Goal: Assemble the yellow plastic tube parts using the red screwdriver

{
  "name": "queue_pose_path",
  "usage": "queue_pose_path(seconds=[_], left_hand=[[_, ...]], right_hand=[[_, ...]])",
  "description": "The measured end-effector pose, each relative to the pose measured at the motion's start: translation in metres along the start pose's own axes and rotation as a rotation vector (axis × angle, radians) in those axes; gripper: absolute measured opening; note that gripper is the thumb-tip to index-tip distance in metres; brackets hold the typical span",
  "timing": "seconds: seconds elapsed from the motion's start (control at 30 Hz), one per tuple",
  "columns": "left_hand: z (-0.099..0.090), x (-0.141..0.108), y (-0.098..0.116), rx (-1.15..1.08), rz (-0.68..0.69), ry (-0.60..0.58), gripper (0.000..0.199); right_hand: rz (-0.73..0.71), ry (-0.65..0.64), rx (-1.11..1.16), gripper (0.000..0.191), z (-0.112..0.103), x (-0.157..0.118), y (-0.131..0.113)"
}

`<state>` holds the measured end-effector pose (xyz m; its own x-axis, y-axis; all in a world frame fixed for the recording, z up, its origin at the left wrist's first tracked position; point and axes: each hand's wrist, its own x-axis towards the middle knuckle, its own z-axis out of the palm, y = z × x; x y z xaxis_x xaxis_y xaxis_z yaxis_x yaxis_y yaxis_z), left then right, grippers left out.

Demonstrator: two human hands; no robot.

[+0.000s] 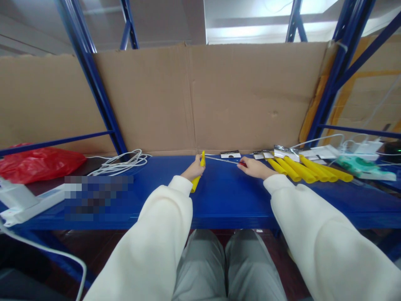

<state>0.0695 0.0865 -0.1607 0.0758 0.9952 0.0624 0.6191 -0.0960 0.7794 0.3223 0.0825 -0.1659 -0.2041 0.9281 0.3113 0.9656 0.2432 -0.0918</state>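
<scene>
My left hand [193, 168] is closed around a yellow tube-like piece [196, 183], which stands tilted above the blue shelf with its narrow end up. In my right hand [255, 168] is a thin metal rod with a red handle, which looks like a screwdriver [226, 160]. Its shaft points left, and the tip comes close to the upper part of the yellow piece; I cannot tell whether they touch. Beyond the shaft lies a small black-and-white card [230, 154]. To the right of my right hand, several similar yellow tubes [302, 170] lie side by side.
A blue shelf [232, 200] spans the front, with a cardboard wall [150, 100] behind. At left are a red plastic bag [40, 163], a coiled white cable [125, 162] and a white power strip [40, 205]. A green-and-white packet [360, 167] and white cables sit far right.
</scene>
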Motion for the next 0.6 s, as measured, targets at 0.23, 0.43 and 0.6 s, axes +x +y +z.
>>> queue_pose_path(seconds=[0.23,0.43,0.6], left_hand=[[0.0000,-0.0008,-0.0002,0.002,0.007,0.004,0.054],[0.0000,-0.0025,0.0018,0.017,0.005,-0.011,0.055],[0.0004,-0.0004,0.0007,0.015,0.002,0.000,0.056]], right_hand=[[-0.106,0.103,-0.036,0.011,0.0051,0.0046,0.0081],[0.029,0.064,-0.038,0.019,-0.0006,0.0003,0.0027],[-0.050,0.035,-0.036,0.028,0.0034,0.0034,0.0030]])
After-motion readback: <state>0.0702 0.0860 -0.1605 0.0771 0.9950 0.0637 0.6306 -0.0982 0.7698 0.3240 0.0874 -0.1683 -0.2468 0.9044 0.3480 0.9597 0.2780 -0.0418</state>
